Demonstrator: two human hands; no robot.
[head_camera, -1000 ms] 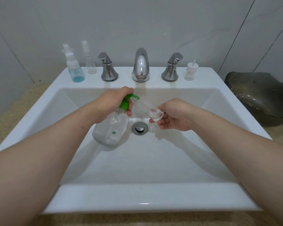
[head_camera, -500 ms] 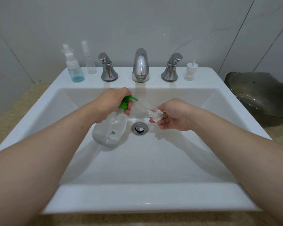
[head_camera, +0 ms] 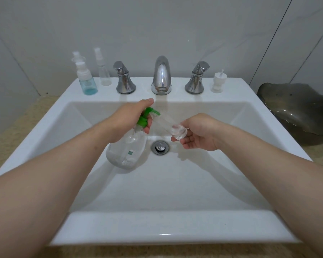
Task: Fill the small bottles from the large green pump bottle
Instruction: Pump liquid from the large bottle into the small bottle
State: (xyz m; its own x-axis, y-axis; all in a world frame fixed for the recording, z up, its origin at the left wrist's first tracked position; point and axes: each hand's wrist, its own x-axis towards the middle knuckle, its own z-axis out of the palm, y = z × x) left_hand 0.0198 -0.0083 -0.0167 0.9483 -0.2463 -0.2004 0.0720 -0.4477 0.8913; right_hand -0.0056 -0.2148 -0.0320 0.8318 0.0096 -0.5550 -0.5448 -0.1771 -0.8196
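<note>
Single view, head-worn, wide-angle. Faces forward and down into sink (head_camera: 157, 226), close in. Near rim fills 6 o'clock edge. Faucet (head_camera: 161, 75) at 12 o'clock, wall (head_camera: 157, 25) behind it. Forearms enter from 7 and 5 o'clock. Left hand (head_camera: 128, 116) and right hand (head_camera: 199, 133) sit just above frame centre. Straight lines bow toward edges.

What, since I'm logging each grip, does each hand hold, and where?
Left hand grips the pump bottle at its green neck; right hand holds the small clear bottle by its base end.
</note>
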